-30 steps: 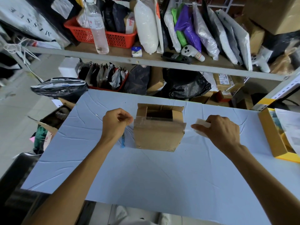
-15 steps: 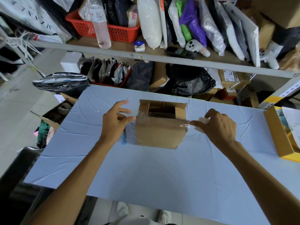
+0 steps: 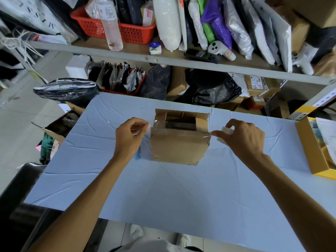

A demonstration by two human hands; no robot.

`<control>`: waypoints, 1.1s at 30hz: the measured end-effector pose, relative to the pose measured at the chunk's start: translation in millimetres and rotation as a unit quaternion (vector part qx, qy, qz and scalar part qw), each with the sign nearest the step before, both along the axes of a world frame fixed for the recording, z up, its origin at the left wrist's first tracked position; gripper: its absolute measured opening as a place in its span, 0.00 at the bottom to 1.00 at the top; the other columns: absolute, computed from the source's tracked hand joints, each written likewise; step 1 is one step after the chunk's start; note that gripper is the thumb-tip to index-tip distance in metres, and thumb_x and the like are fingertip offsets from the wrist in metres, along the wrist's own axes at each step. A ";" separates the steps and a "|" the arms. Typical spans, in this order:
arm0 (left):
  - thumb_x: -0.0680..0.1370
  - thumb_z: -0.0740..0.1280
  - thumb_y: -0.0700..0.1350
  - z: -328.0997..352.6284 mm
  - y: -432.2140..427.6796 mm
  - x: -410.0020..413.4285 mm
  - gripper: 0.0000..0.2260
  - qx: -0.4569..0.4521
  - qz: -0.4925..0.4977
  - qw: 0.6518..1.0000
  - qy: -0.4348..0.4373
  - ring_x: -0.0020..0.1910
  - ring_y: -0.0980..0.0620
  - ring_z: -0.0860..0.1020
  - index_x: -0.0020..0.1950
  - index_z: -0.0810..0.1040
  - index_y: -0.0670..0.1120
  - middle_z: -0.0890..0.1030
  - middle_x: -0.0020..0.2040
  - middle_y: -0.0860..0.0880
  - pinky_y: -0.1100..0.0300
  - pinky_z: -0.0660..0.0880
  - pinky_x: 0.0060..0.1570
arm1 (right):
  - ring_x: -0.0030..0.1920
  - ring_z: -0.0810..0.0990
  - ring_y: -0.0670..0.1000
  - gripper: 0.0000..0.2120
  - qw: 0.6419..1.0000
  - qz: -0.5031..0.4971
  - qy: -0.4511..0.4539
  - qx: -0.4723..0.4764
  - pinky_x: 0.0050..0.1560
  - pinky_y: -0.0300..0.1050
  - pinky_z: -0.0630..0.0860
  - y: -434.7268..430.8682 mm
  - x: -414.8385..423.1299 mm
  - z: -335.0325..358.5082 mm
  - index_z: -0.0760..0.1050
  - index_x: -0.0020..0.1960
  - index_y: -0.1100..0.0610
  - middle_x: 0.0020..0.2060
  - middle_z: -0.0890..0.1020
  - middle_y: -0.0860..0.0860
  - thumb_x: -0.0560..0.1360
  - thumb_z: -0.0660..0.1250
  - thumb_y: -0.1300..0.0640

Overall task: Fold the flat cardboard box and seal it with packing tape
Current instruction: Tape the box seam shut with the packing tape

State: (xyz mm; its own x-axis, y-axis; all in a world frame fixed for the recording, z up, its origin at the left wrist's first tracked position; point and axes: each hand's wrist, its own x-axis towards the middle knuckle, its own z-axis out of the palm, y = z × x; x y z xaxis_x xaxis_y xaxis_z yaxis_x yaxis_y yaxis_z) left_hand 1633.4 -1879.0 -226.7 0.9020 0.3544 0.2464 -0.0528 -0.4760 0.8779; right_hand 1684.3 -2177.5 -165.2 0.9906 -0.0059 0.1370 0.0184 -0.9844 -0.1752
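Note:
A small brown cardboard box (image 3: 179,144) stands on the pale blue table (image 3: 163,193), its top flaps partly folded with a dark gap between them. A strip of clear packing tape (image 3: 181,129) stretches across the top of the box. My left hand (image 3: 130,136) pinches the tape's free end just left of the box. My right hand (image 3: 241,137) grips the tape roll (image 3: 224,132) just right of the box. A small blue object (image 3: 138,155) lies on the table under my left wrist.
A yellow-edged tray (image 3: 309,148) with papers sits at the table's right edge. Behind the table stand shelves with a red basket (image 3: 127,31), a water bottle (image 3: 111,24), packed bags and black sacks. An open carton (image 3: 60,124) is on the floor to the left.
Both hands drew the tape across the box top: the left hand closed into a pinch on the free end, and the right hand moved further right with the roll.

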 end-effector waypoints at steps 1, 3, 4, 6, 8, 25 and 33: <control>0.74 0.72 0.47 -0.6 -0.9 0.2 0.09 -0.007 0.003 1.000 0.002 0.46 0.54 0.80 0.50 0.81 0.44 0.83 0.46 0.51 0.74 0.75 0.44 | 0.40 0.79 0.55 0.29 1.000 -0.001 0.001 -0.001 0.35 0.42 0.68 0.0 -0.3 -1.1 0.79 0.50 0.54 0.39 0.83 0.54 0.66 0.66 0.30; 0.73 0.73 0.48 -0.6 -3.0 1.4 0.10 -0.014 0.010 1.000 0.002 0.44 0.55 0.80 0.49 0.81 0.44 0.83 0.45 0.51 0.75 0.75 0.43 | 0.39 0.78 0.54 0.28 1.000 -0.004 0.004 0.000 0.35 0.42 0.68 0.4 0.0 -2.8 0.79 0.51 0.54 0.39 0.83 0.54 0.67 0.66 0.30; 0.72 0.73 0.47 -0.3 -3.6 2.4 0.10 -0.014 0.013 1.000 -0.001 0.44 0.56 0.80 0.49 0.81 0.44 0.83 0.45 0.51 0.75 0.75 0.42 | 0.38 0.78 0.54 0.28 1.000 -0.004 0.008 0.001 0.35 0.42 0.67 1.0 0.0 -2.5 0.79 0.51 0.54 0.39 0.83 0.54 0.67 0.66 0.30; 0.72 0.74 0.46 1.1 -4.4 4.3 0.09 -0.012 0.014 1.000 -0.010 0.43 0.56 0.80 0.49 0.81 0.43 0.83 0.45 0.51 0.75 0.74 0.42 | 0.38 0.76 0.53 0.28 1.000 -0.006 0.014 0.002 0.34 0.40 0.65 1.7 0.6 -2.2 0.79 0.52 0.54 0.40 0.83 0.54 0.68 0.65 0.31; 0.72 0.74 0.45 1.8 -5.6 6.7 0.09 -0.010 0.006 1.000 -0.020 0.43 0.57 0.80 0.49 0.81 0.43 0.83 0.46 0.51 0.74 0.75 0.43 | 0.38 0.75 0.52 0.29 1.000 -0.006 0.017 -0.003 0.31 0.38 0.61 2.0 1.2 -1.6 0.78 0.54 0.54 0.41 0.83 0.54 0.68 0.65 0.31; 0.70 0.76 0.42 1.6 -9.0 17.1 0.15 -0.068 -0.034 0.997 0.022 0.41 0.61 0.81 0.54 0.78 0.45 0.82 0.41 0.53 0.74 0.75 0.42 | 0.43 0.80 0.55 0.34 1.000 0.005 0.022 0.005 0.37 0.43 0.73 -10.5 6.6 -4.9 0.79 0.55 0.50 0.42 0.84 0.53 0.62 0.63 0.26; 0.69 0.76 0.41 6.5 -4.9 22.3 0.20 -0.063 -0.056 0.994 0.065 0.41 0.58 0.81 0.58 0.75 0.45 0.83 0.41 0.52 0.77 0.72 0.42 | 0.40 0.77 0.54 0.36 0.999 -0.021 0.037 -0.009 0.37 0.46 0.74 -7.6 20.9 -10.5 0.79 0.53 0.52 0.41 0.83 0.54 0.58 0.66 0.25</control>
State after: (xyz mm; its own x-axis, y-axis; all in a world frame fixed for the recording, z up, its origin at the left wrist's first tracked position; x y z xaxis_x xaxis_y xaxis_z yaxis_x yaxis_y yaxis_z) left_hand 1655.6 -1884.0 -220.2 0.9590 0.2701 0.0855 0.0179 -0.3588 0.9332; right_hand 1705.2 -2185.1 -175.7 0.9969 -0.0468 0.0632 -0.0364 -0.9870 -0.1563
